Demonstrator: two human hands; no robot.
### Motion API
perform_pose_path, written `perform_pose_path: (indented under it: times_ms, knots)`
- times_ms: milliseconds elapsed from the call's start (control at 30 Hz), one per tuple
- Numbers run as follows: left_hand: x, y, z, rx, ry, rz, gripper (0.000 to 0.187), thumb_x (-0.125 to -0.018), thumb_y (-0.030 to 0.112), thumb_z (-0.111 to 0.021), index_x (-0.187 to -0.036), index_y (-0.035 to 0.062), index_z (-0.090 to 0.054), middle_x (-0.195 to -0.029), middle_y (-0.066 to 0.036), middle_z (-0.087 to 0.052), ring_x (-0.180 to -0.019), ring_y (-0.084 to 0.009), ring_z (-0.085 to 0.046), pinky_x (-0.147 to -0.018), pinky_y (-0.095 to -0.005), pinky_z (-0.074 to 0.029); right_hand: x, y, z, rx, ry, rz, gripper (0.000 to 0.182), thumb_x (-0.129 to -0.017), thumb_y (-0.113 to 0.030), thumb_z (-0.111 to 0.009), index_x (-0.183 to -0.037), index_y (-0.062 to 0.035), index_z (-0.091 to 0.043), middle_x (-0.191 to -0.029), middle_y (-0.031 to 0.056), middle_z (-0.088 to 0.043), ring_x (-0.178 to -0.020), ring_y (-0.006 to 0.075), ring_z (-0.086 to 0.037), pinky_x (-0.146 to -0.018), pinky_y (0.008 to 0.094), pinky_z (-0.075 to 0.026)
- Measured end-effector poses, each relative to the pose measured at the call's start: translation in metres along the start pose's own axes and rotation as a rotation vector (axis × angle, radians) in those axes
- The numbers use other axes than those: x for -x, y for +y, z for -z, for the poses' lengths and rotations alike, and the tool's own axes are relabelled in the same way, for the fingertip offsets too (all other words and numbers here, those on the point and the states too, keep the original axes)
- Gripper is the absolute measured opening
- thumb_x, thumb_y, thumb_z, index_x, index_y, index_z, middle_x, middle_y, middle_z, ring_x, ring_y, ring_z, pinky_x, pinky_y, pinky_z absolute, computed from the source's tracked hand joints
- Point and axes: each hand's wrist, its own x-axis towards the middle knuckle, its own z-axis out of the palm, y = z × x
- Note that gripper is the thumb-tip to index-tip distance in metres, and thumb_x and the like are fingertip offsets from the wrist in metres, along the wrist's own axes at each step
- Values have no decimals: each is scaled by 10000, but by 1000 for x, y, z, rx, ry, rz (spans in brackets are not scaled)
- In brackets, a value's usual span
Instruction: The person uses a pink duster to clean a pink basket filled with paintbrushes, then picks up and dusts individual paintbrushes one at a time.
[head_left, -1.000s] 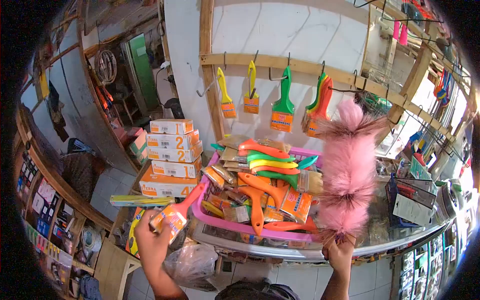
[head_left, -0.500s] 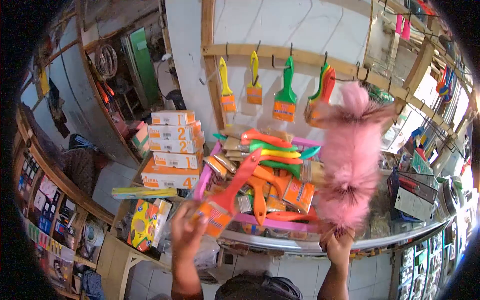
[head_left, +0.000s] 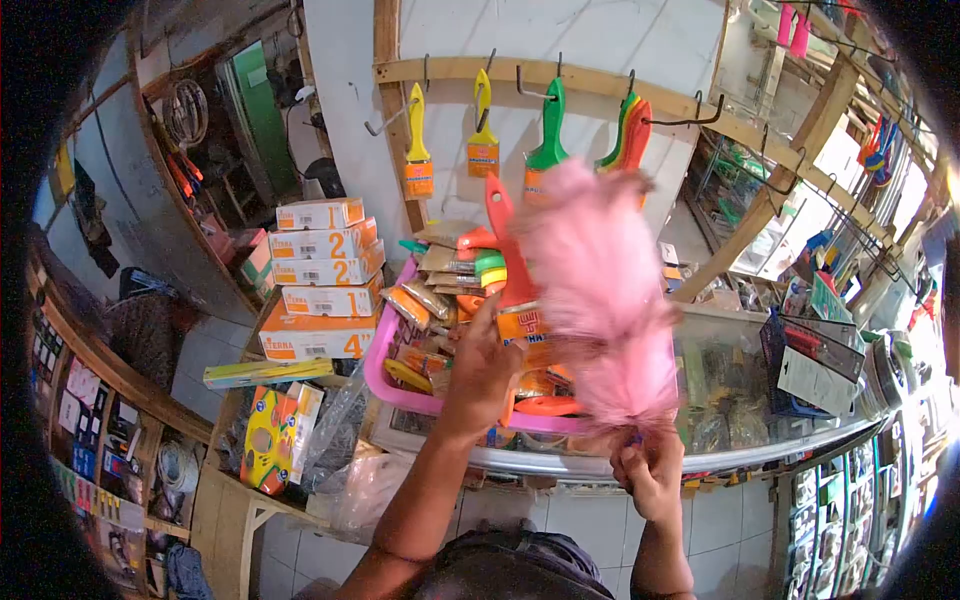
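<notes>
My left hand [head_left: 482, 385] grips a red-handled paintbrush [head_left: 512, 262] by its orange-wrapped bristle end, with the handle pointing up. In my right hand [head_left: 650, 472] is the handle of a fluffy pink feather duster [head_left: 605, 285], held upright. The duster's head is blurred and overlaps the paintbrush's right side in this view. Behind both hands, a pink basket [head_left: 376, 365] on the glass counter holds many wrapped paintbrushes, partly hidden by the duster and my left hand.
Yellow paintbrushes [head_left: 417, 135] and a green paintbrush [head_left: 549, 125] hang from hooks on a wooden rail [head_left: 455, 70]. Left of the basket stands a stack of orange-and-white boxes [head_left: 318, 300]. A colourful box [head_left: 270, 438] lies below it. Black trays [head_left: 815, 365] sit at the counter's right.
My left hand has brought the red paintbrush right and up, turning its handle upright. The duster has swung left and now comes close against the brush.
</notes>
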Motion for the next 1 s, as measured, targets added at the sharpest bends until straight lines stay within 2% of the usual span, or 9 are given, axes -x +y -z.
perform_pose_path:
  times_ms: [233,300,400,500,667,733,767,867,1000]
  knots:
    - [0,-1,-12,230,-152,-145,711,-976,146,-621,-1550,30,-218,-1425,-141,-498,-1293,-223,-538,-979,-387,-526,0,-29,2,581,-153,155,305,-900,-61,-665,-1185,27,-602,-890,154,-629,-717,211,-573,-669,310,-483]
    - [-1,-11,19,-312,-155,-144,712,-972,225,-644,-1551,86,-254,-1301,-73,-535,-1142,-216,-585,-969,-392,-524,2,-26,0,555,-232,276,292,-903,-50,-654,-1176,43,-608,-948,197,-647,-799,268,-627,-734,337,-499]
    - [5,-12,12,465,-62,130,679,-973,215,-607,-1548,102,-263,-1298,-73,-519,-1134,-228,-563,-1021,-403,-489,2,-23,5,595,-115,186,298,-903,-54,-657,-1177,53,-607,-986,217,-663,-875,309,-664,-802,362,-510]
    - [6,3,-7,290,-29,87,645,-981,177,-562,-1548,84,-268,-1429,-135,-483,-1295,-264,-514,-1084,-432,-446,1,-14,7,486,6,84,316,-900,-75,-673,-1181,57,-610,-1019,223,-671,-897,341,-676,-814,376,-524]
    - [22,-48,54,-543,-69,22,705,-903,206,-579,-1538,67,-306,-1427,-177,-500,-1208,-266,-586,-934,-399,-532,4,-33,-5,632,-186,206,296,-915,-59,-630,-1199,24,-616,-1024,225,-672,-904,320,-682,-821,354,-522]
    - [19,-7,16,-168,-62,80,728,-909,279,-578,-1549,77,-295,-1421,-187,-515,-1214,-269,-584,-924,-412,-542,2,-16,-1,446,-20,137,319,-913,-64,-638,-1220,15,-610,-1021,237,-672,-908,328,-687,-818,365,-529]
    - [12,14,-14,426,-14,78,718,-935,323,-565,-1551,77,-292,-1419,-189,-519,-1210,-273,-589,-923,-415,-548,1,-8,1,353,60,104,330,-911,-66,-642,-1231,10,-608,-1020,243,-672,-910,332,-689,-817,371,-533]
    - [16,-27,33,873,-190,181,704,-970,376,-498,-1578,138,-237,-1466,-180,-478,-1280,-313,-542,-1032,-503,-488,6,-15,3,525,-70,107,353,-923,-79,-645,-1256,16,-578,-982,183,-692,-850,214,-668,-775,335,-528]
    - [25,-23,33,343,-24,95,666,-954,364,-475,-1546,105,-315,-1471,-159,-488,-1321,-336,-509,-1072,-548,-443,6,-11,2,435,-51,85,331,-923,-78,-648,-1230,18,-569,-915,161,-697,-794,168,-652,-728,303,-517]
